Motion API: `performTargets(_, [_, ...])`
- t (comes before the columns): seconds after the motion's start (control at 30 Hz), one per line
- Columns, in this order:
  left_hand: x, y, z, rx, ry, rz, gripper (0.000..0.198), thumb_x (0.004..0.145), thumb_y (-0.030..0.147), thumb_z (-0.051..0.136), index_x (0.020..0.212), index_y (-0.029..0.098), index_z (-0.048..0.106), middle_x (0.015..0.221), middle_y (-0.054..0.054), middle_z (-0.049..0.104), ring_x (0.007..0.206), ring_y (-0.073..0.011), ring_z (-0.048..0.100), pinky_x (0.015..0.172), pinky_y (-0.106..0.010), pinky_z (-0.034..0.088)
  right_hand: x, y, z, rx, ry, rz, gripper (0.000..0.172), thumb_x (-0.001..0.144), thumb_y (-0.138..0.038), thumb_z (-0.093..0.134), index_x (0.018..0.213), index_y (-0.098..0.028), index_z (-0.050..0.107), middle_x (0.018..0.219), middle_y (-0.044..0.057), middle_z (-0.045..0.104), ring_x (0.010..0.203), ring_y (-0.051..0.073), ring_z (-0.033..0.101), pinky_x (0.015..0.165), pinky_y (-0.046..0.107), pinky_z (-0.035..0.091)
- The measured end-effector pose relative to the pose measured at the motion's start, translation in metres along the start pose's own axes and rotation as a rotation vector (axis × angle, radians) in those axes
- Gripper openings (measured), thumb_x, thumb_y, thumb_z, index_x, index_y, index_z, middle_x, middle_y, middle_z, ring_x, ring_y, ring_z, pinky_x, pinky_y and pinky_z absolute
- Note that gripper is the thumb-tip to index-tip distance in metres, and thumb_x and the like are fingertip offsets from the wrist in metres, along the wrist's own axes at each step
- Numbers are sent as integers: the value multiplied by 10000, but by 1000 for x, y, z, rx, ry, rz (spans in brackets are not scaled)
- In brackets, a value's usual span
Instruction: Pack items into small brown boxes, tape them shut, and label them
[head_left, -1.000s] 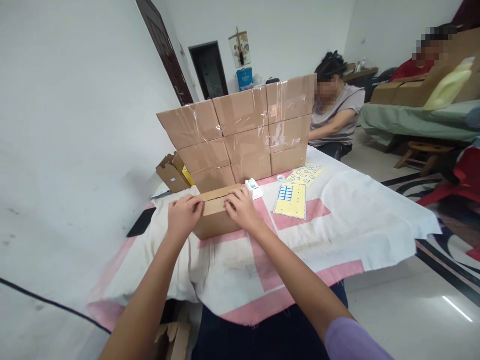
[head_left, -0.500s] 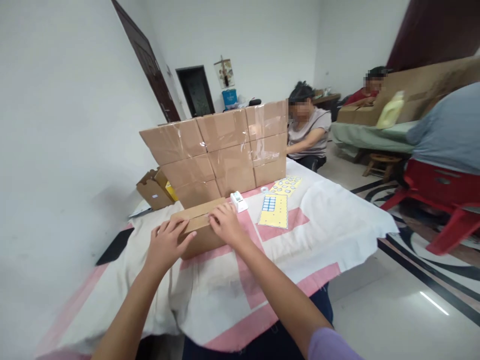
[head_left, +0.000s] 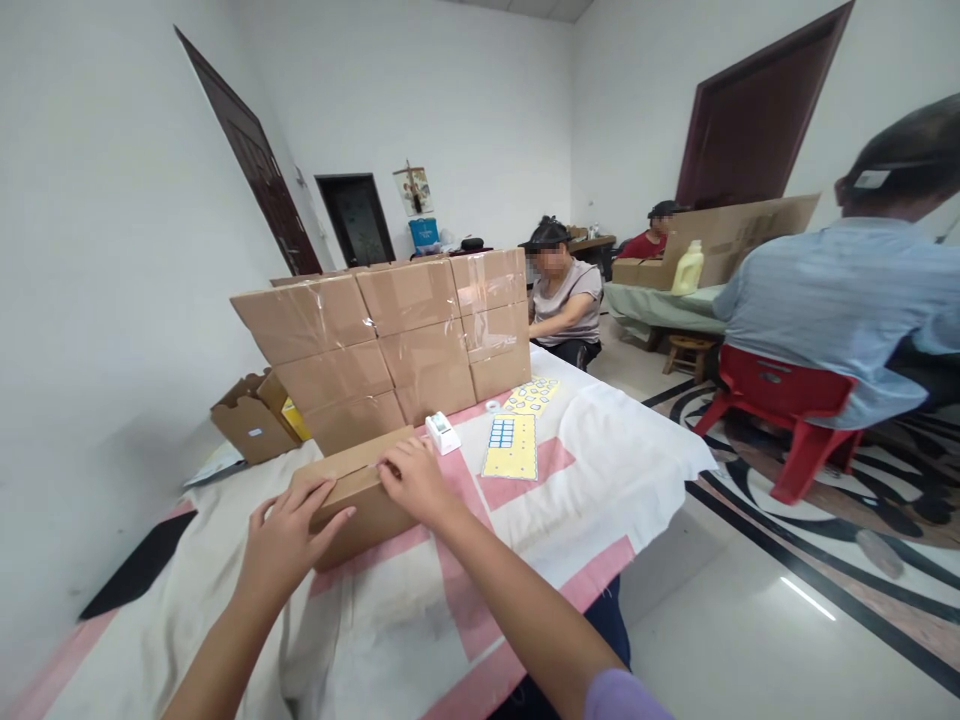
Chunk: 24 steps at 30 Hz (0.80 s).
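Note:
A closed cardboard box lies lengthwise on the cloth-covered table before me, with a seam along its top. My left hand grips its near left end, fingers over the top and thumb against the front side. Bent over the top edge by the seam, the fingers of my right hand hold the box from above; their tips are partly hidden. Just beyond the box is a small white device, possibly a tape dispenser. Yellow sheets, one with a blue grid, lie to its right.
Behind the box rises a stack of taped cartons. An open cardboard container stands at left, near a black flat item. Across the table sits a person; another sits on a red chair at right.
The view has swung right and tilted up, so the table and box appear farther left and lower. Both hands keep nearly the same places on the box.

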<state>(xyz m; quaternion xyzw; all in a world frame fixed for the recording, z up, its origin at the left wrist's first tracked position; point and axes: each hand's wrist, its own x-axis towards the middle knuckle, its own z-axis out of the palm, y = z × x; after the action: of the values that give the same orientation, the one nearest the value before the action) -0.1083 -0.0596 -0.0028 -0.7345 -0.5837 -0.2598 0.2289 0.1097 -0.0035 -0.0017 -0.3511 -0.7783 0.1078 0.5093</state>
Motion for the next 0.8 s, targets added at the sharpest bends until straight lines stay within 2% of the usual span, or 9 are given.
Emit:
performTargets(0.07, [-2, -1, 1, -22, 36, 2, 400, 919, 554, 497, 1163, 295, 680, 1212, -82, 737, 1075, -322, 677, 1066, -535, 349, -1, 0, -5, 127, 76, 90, 98, 918, -155, 586, 844, -211, 618, 940, 20, 689, 958, 176, 599, 939, 357, 430])
performTargets(0.13, [-4, -1, 3, -32, 60, 3, 405, 916, 567, 501, 1163, 300, 680, 1209, -84, 739, 1071, -318, 680, 1093, -529, 337, -2, 6, -13, 290, 218, 200, 88, 905, -176, 555, 843, -207, 608, 1000, 44, 674, 939, 169, 613, 843, 318, 491])
performTargets(0.23, [-5, -2, 6, -41, 75, -3, 429, 915, 578, 510, 1200, 298, 665, 1225, -90, 737, 1094, -313, 676, 1079, -501, 353, -7, 27, -27, 430, 417, 370, 93, 861, -243, 559, 774, -209, 572, 996, 54, 658, 882, 170, 625, 738, 287, 518])
performTargets(0.3, [-5, -3, 6, -36, 77, -7, 437, 914, 573, 522, 1224, 295, 656, 1238, -92, 734, 1097, -316, 676, 1060, -491, 367, -13, 46, -33, 443, 478, 457, 103, 815, -274, 579, 741, -215, 540, 919, 42, 653, 829, 173, 626, 720, 290, 519])
performTargets(0.47, [-7, -1, 4, -4, 91, -8, 439, 927, 563, 550, 1243, 271, 637, 1271, -97, 719, 1091, -317, 676, 1047, -481, 369, -30, 78, -26, 471, 443, 545, 149, 797, -337, 587, 743, -225, 505, 756, 4, 630, 697, 170, 624, 685, 301, 517])
performTargets(0.6, [-7, 1, 0, 3, 50, -25, 431, 938, 560, 555, 1264, 286, 623, 1306, -82, 700, 1121, -310, 661, 1044, -463, 368, -35, 79, -14, 490, 364, 543, 101, 789, -306, 578, 756, -226, 526, 682, -29, 594, 617, 155, 591, 608, 271, 474])
performTargets(0.8, [-5, 2, -3, 22, 20, -22, 438, 941, 559, 559, 1266, 272, 623, 1297, -97, 694, 1142, -319, 648, 1009, -451, 378, -35, 76, -7, 454, 271, 491, 45, 772, -229, 590, 751, -214, 627, 769, -9, 637, 677, 155, 582, 673, 277, 473])
